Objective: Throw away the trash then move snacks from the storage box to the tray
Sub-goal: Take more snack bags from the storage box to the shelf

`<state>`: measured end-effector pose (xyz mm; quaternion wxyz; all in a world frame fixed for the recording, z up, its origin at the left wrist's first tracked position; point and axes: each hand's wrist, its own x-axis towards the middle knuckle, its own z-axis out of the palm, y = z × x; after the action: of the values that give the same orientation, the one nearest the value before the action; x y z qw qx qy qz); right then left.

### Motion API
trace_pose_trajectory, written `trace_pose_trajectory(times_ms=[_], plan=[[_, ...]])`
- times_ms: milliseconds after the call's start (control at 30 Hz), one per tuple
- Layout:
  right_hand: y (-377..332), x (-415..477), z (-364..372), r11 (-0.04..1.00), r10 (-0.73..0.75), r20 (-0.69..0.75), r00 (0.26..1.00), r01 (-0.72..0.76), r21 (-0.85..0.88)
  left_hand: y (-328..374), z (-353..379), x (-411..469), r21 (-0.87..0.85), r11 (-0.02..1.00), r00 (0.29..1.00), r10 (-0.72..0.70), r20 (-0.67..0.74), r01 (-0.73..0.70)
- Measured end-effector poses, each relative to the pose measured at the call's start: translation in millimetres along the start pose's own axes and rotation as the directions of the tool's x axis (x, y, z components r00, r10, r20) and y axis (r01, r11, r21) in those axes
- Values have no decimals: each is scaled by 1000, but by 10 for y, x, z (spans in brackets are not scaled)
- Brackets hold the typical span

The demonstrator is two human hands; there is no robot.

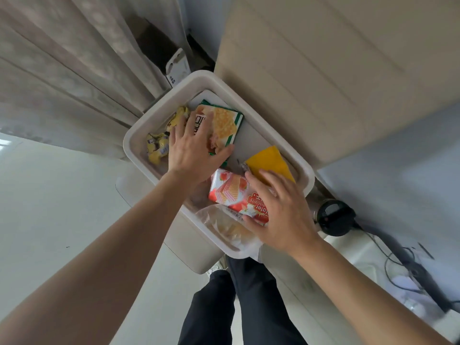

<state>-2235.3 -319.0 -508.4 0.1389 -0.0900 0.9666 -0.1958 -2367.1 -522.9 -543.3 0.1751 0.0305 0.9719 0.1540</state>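
A white storage box [128,148] sits below me with snacks inside. My left hand [194,150] spans a green cracker pack [224,120], fingers spread over its top and thumb hooked at its near edge. Over a red strawberry wafer pack [231,190] lies my right hand [281,210], fingers curled on top and thumb under its lower edge. Crumpled yellow wrappers [159,148] lie at the box's left end. A flat yellow packet [268,160] rests by the right wall. A clear bag of pale bread [224,225] lies at the near end, partly under the wafer pack.
A beige panelled surface [323,70] runs along the box's far right side. Curtains [74,70] hang at left, with a small white carton [176,66] behind the box. A black round device [333,217] and cables lie at right. My dark-trousered legs [236,307] stand below.
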Motion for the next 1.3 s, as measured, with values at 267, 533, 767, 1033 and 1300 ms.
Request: trace_pose_trajectory(times_ms=[267, 533, 767, 1033, 1300], plan=[[-1, 17, 126, 998, -18, -28, 999, 17, -61, 80, 245, 68, 89, 996, 998, 10, -70, -3], [99, 19, 171, 996, -24, -51, 998, 20, -82, 141, 323, 177, 59, 998, 999, -19, -48, 22], [137, 11, 212, 998, -25, -61, 998, 22, -62, 227, 334, 239, 52, 994, 996, -91, -17, 92], [96, -1, 197, 999, -33, -85, 996, 30, -30, 221, 326, 221, -22, 994, 994, -107, -34, 107], [2, -83, 149, 1000, -11, -127, 992, 12, 4, 240, 52, -21, -169, 983, 996, -77, -51, 67]])
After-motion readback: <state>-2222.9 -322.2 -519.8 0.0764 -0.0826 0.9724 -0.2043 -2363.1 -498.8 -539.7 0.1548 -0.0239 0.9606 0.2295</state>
